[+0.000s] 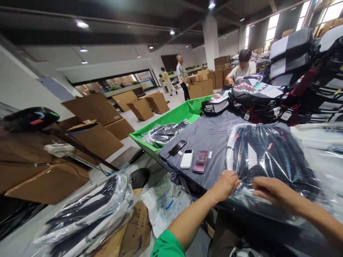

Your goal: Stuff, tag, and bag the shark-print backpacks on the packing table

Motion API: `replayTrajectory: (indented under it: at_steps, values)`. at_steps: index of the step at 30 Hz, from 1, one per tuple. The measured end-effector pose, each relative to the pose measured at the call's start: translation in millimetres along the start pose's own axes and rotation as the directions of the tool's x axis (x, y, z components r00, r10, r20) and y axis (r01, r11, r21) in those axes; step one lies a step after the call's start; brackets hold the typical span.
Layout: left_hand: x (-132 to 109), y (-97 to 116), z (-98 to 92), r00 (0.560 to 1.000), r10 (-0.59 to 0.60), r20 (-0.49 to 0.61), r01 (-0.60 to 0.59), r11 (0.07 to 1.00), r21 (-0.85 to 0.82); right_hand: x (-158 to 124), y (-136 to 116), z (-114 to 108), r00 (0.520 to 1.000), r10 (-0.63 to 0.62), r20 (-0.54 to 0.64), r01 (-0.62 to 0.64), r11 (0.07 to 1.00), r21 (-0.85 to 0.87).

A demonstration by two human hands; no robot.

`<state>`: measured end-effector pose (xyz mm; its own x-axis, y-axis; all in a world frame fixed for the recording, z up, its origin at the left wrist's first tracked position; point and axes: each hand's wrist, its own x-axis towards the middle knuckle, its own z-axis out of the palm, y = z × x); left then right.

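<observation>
A black and white backpack (270, 153) lies in a clear plastic bag on the grey cloth-covered table (211, 128), close in front of me. My left hand (227, 184) is closed on the near left edge of the plastic bag (235, 194). Along the same near edge, my right hand (272, 191) rests against the bag with its fingers curled in. What the right fingers hold, if anything, is hidden from me.
Left of the bag lie a phone (177, 147), a white device (187, 159) and a blurred pink packet (202, 161). A green bin (171, 117) holds bagged goods. Backpacks (257, 92) pile up at the far side, where a person (242, 66) stands. Cartons (99, 139) fill the left.
</observation>
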<state>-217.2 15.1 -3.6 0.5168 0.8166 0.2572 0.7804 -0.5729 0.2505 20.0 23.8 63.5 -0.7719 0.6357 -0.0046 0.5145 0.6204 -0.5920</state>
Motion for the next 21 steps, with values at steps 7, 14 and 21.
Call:
replayTrajectory:
  at_steps: [7, 14, 21]
  values:
    - [0, 2, 0.2, 0.999, -0.044, -0.020, 0.044, 0.999, -0.030, 81, 20, -7, 0.979, 0.126, 0.161, -0.078, 0.958, -0.276]
    - [-1, -1, 1.6, 0.998, -0.055, -0.018, 0.054, 0.995, -0.086, 51, -3, 3, 0.990, 0.143, -0.012, -0.138, 0.925, -0.354]
    - [0, 3, -5.1, 0.997, -0.078, 0.015, 0.079, 0.985, -0.152, 70, -14, 38, 0.960, 0.273, 0.057, -0.218, 0.861, -0.459]
